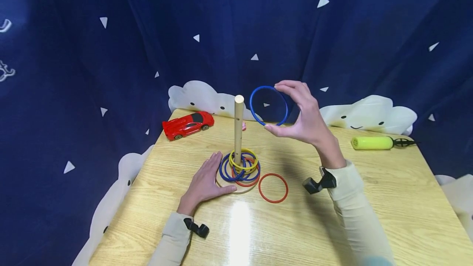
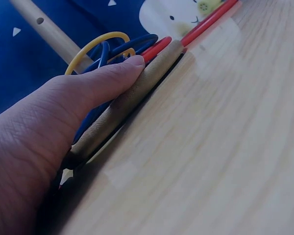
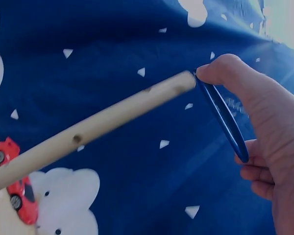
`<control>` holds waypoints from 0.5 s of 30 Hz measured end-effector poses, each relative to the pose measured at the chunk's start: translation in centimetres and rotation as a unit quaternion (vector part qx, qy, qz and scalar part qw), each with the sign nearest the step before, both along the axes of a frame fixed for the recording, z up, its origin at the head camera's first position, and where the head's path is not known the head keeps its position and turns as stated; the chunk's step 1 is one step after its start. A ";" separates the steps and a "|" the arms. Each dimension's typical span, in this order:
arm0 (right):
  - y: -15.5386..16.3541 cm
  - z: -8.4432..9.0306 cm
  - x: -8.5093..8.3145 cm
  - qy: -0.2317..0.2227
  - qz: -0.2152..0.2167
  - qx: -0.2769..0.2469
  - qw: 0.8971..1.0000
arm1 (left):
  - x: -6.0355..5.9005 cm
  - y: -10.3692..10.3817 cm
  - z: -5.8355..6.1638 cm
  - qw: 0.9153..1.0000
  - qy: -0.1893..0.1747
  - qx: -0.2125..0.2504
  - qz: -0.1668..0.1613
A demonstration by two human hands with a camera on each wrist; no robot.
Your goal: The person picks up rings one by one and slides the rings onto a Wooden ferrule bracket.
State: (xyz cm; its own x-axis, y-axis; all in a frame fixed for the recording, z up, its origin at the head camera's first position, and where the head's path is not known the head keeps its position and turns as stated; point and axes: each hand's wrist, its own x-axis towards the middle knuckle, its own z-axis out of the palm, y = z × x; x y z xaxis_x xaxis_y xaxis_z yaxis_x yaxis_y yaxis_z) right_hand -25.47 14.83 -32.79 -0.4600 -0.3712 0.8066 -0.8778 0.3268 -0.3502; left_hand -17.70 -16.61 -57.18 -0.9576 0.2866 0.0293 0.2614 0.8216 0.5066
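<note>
A wooden peg (image 1: pixel 238 128) stands upright on a round wooden base (image 1: pixel 236 187) with several blue, yellow and red rings (image 1: pixel 242 166) stacked around its foot. My left hand (image 1: pixel 205 182) lies flat with straight fingers against the base's left edge (image 2: pixel 137 93). My right hand (image 1: pixel 304 114) holds a blue ring (image 1: pixel 268 105) in the air, pinched between thumb and fingers, just right of the peg's top (image 3: pixel 108 120). The blue ring (image 3: pixel 223 117) stands almost upright. A loose red ring (image 1: pixel 273 187) lies on the table right of the base.
A red toy car (image 1: pixel 187 124) sits at the table's back left. A yellow-green hand pump (image 1: pixel 373 142) lies at the back right. The wooden table (image 1: pixel 369 216) is ringed by a dark blue curtain with white cloud shapes (image 1: pixel 369 114).
</note>
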 end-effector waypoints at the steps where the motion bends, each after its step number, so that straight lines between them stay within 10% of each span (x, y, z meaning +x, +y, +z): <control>1: -0.3 0.5 0.0 0.006 0.003 -0.003 1.000 | 0.0 0.0 0.0 1.000 0.001 0.000 0.000; 15: -3.2 3.4 -0.2 0.007 0.032 0.061 0.998 | -0.1 0.0 0.0 1.000 0.000 0.001 -0.002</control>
State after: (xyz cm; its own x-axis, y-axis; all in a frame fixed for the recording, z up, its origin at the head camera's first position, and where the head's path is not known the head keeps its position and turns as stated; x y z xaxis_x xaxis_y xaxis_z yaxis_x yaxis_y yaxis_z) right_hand -25.65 11.61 -29.43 -0.4221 -0.4956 0.7591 -0.9023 0.3102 -0.2993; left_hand -17.78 -16.58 -57.22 -0.9563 0.2911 0.0291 0.2650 0.8197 0.5078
